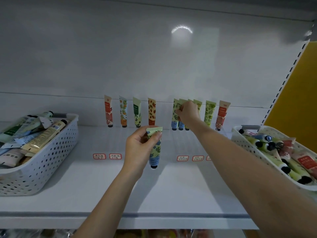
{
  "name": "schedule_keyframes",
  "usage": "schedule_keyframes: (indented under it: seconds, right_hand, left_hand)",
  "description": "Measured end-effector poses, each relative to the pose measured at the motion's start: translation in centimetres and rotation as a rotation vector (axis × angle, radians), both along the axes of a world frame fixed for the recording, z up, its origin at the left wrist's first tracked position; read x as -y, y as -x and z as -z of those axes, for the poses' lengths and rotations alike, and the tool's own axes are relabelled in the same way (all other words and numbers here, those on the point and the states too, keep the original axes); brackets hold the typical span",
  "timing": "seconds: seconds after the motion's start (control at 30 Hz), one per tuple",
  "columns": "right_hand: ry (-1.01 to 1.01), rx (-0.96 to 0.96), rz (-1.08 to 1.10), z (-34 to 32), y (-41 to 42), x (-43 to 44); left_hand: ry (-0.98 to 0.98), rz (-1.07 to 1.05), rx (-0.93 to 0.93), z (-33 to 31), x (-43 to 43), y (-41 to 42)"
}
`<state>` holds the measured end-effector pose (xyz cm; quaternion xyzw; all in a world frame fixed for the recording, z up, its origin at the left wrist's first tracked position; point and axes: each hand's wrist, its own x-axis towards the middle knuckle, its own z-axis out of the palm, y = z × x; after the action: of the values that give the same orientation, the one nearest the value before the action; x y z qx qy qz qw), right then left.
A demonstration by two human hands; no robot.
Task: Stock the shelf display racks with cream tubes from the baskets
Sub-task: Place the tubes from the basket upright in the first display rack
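The left hand (142, 143), raised above the shelf (171, 194), pinches the crimped top of a blue-flowered tube (155, 152) between thumb and fingers, cap hanging down. The right arm stretches to the back row, where the right hand (188, 114) pinches 1 upright leaf-print tube (175, 110) with curled fingers.

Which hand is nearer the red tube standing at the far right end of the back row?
Right. The right hand grips clustered tubes just left of the red tube, with one green tube between. The left hand is farther left and forward, holding a blue-flowered tube.
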<state>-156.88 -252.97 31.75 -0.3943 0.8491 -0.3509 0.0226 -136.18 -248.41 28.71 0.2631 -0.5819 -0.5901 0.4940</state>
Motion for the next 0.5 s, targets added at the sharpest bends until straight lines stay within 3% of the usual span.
schedule_keyframes:
  seconds: [0.17, 0.33, 0.5]
  right_hand:
    - [0.046, 0.037, -0.057, -0.6, -0.2, -1.2]
    - [0.318, 0.227, -0.203, -1.9, -2.5, -6.5]
    - [0.180, 0.445, -0.486, -0.7, -6.3, -13.5]
  left_hand:
    - [-0.043, 0.023, 0.015, -0.5, 0.2, 0.2]
    - [-0.166, 0.129, -0.084, -1.9, 0.7, -0.2]
    - [-0.002, 0.091, -0.059, -2.5, 0.0, 0.3]
